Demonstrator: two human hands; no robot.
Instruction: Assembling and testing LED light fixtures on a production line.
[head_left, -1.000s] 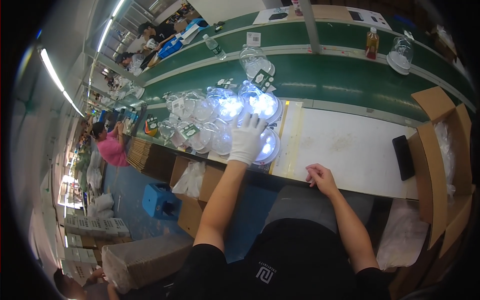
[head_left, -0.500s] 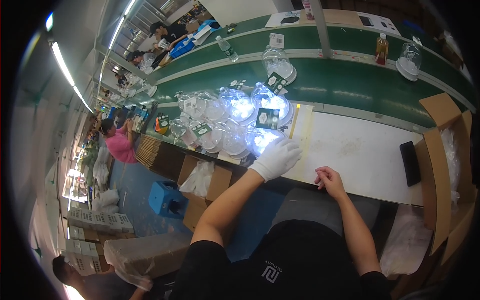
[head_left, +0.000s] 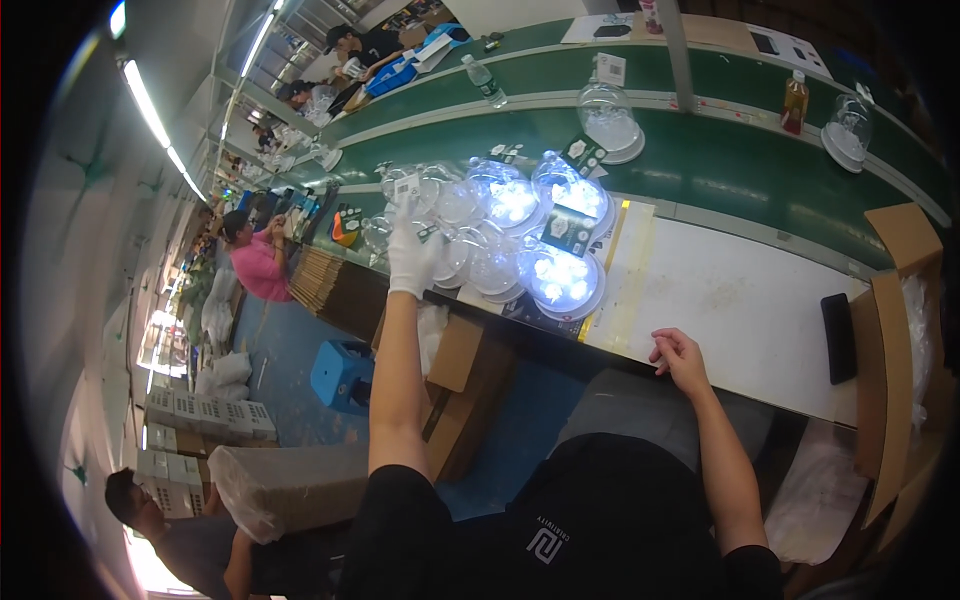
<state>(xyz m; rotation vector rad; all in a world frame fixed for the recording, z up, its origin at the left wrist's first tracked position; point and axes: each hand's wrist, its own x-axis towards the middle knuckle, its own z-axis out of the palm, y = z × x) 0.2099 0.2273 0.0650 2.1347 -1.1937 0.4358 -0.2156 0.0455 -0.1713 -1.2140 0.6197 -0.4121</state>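
Note:
My left hand [head_left: 412, 258], in a white glove, reaches over the left end of a cluster of clear plastic domes with round bases. Its fingers are stretched out beside an unlit dome [head_left: 455, 203] and a white tag [head_left: 407, 188]; whether they touch is unclear. Toward the right of the cluster, several domes glow white, among them a front lit dome [head_left: 560, 280] with a dark green card [head_left: 568, 230] on top. My bare right hand [head_left: 682, 358] rests by the front edge of the white board [head_left: 740, 300], fingers loosely bent and holding nothing.
An open cardboard box [head_left: 880, 370] stands at the right, beside a black phone-like slab [head_left: 838, 338]. Bottles and more domes sit along the green bench [head_left: 700, 150]. A blue stool [head_left: 340, 377] and carton [head_left: 455, 355] are below left. Other people work nearby.
My left hand has moved left from the front lit dome to the unlit ones. My right hand stays by the board's edge. The whole view has shifted slightly.

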